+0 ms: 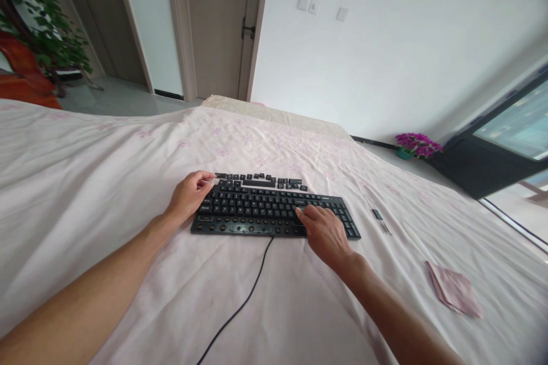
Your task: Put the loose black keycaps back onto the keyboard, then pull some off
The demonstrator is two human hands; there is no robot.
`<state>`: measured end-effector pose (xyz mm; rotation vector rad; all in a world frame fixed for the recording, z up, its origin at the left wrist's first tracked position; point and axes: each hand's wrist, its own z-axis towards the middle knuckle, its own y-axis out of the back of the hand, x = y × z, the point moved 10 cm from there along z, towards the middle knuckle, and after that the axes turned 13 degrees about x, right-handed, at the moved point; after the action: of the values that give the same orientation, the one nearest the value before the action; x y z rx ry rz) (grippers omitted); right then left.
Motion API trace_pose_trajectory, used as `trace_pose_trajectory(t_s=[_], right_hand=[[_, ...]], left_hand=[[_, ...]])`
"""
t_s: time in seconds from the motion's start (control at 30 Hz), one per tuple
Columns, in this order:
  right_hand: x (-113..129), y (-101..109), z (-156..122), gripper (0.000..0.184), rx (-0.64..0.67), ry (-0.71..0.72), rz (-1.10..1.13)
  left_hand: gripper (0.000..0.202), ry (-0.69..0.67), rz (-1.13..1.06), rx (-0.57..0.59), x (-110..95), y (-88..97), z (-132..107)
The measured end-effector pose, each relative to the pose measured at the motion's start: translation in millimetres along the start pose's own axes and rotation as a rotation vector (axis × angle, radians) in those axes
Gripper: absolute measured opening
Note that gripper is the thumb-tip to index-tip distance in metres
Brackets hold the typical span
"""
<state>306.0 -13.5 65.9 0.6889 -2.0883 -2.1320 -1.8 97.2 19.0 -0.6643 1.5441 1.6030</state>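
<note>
A black computer keyboard (252,211) lies on the bedsheet, with its two nearest rows stripped of most keycaps and bare switch mounts showing. Beyond its far edge, loose black keycaps (242,177) are laid out in lines, along with a long space bar keycap (259,183). My left hand (191,193) is closed, its index finger and thumb at a wide keycap (221,175) at the left end of the far line. My right hand (322,230) grips the keyboard right of centre, its thumb on the keys and curled fingers hiding part of the front edge.
A black cable (244,299) runs from beneath the keyboard toward me. To the right lie a thin wire tool with a black handle (377,214) and a folded pink cloth (454,290). The patterned bedsheet (141,291) has wrinkles. Purple flowers (418,144) stand by the far wall.
</note>
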Motion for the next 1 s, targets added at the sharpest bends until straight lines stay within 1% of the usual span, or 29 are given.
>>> trace_pose_trajectory(t_s=[0.13, 0.27, 0.33, 0.43, 0.5, 0.57, 0.67, 0.8, 0.9, 1.0], right_hand=[[7, -4, 0, 0.038, 0.037, 0.028, -0.067], [14, -6, 2, 0.041, 0.047, 0.059, -0.125], [18, -5, 3, 0.039, 0.048, 0.077, -0.142], [25, -3, 4, 0.032, 0.059, 0.107, -0.152], [26, -1, 4, 0.031, 0.069, 0.114, -0.150], [20, 1, 2, 0.035, 0.071, 0.089, -0.116], [2, 2, -3, 0.041, 0.053, 0.007, 0.009], [-17, 7, -8, 0.042, -0.015, -0.062, 0.173], [-19, 12, -8, 0.040, -0.058, -0.069, 0.228], [-16, 10, -6, 0.038, -0.058, -0.059, 0.253]], left_hand=[[0.032, -0.005, 0.000, -0.004, -1, -0.3, -1], [0.030, -0.004, 0.004, -0.007, 0, -0.6, -1], [0.030, -0.002, 0.010, -0.010, 0, -0.5, -1], [0.030, -0.004, 0.026, -0.011, 0, -0.3, -1], [0.030, -0.006, 0.037, -0.012, -1, -0.1, -1], [0.030, -0.005, 0.041, -0.021, -1, 0.9, -2], [0.030, -0.012, 0.036, -0.021, -1, 0.7, -2], [0.031, -0.023, 0.031, -0.016, 0, 0.1, -2], [0.032, -0.016, 0.027, -0.019, 2, 0.4, -3], [0.032, -0.018, 0.020, -0.012, 1, 0.2, -3]])
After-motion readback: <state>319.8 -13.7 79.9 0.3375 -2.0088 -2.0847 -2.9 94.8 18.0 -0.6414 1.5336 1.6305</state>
